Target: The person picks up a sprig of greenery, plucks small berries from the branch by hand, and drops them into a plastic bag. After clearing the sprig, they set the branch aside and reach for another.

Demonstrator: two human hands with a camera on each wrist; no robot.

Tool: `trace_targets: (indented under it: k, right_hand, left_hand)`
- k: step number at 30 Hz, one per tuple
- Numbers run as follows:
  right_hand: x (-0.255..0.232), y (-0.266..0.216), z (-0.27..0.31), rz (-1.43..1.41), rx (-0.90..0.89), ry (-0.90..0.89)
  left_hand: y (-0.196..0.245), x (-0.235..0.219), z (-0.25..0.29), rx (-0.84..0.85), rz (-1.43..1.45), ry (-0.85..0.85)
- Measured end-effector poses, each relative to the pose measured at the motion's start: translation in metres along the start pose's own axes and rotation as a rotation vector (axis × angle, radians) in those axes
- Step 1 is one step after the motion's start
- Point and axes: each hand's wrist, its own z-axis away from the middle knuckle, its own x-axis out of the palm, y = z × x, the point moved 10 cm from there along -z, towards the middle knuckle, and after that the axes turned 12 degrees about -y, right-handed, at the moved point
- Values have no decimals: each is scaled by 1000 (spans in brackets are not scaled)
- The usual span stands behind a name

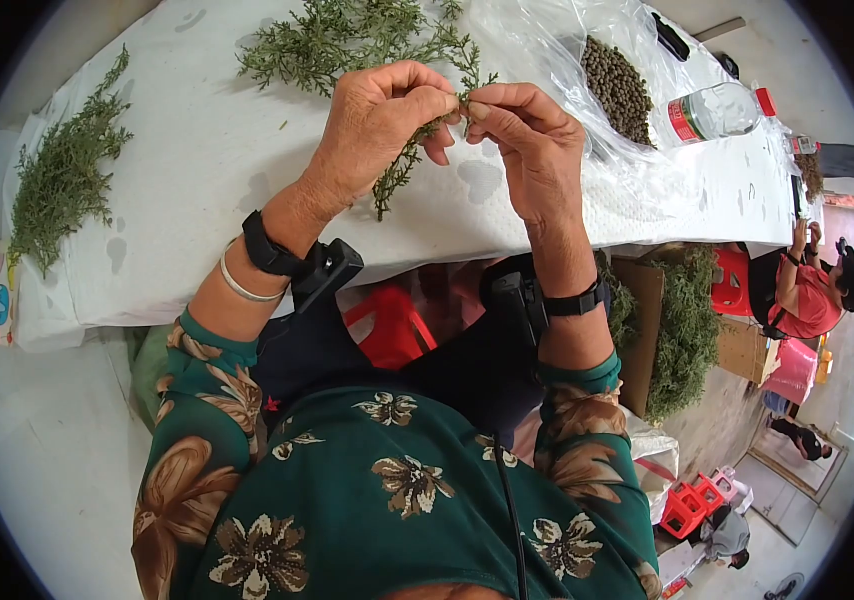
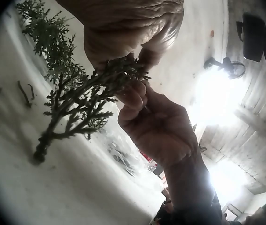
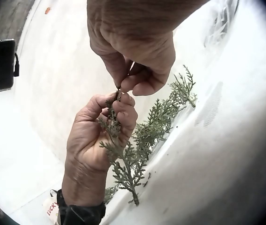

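My left hand [image 1: 377, 125] pinches a green evergreen sprig [image 1: 395, 182] between thumb and fingers, above the white-covered table [image 1: 247, 190]. The sprig has scaly leaves, and its thicker brown cut end points down and away from the fingers in the left wrist view. My right hand [image 1: 537, 140] meets the left at the fingertips. In the right wrist view its thumb and fingers [image 3: 140, 82] pinch the sprig's upper tip. Beyond the hands lies a loose pile of similar sprigs [image 1: 347, 40].
More sprigs [image 1: 72, 165] lie at the table's left end. Right of the hands, clear plastic sheeting [image 1: 547, 60] holds a heap of small brown round pieces [image 1: 617, 90], beside a red-capped bottle [image 1: 722, 110]. A cardboard box [image 1: 637, 320] of greenery stands below the table's right side. Another person [image 1: 812, 285] sits farther right.
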Motion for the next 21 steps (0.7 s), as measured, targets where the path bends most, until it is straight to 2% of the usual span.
trace_targets:
  k: [21]
  right_hand:
    - [3, -2, 0, 19, 10, -27]
  left_hand:
    - [0, -1, 0, -10, -13, -12]
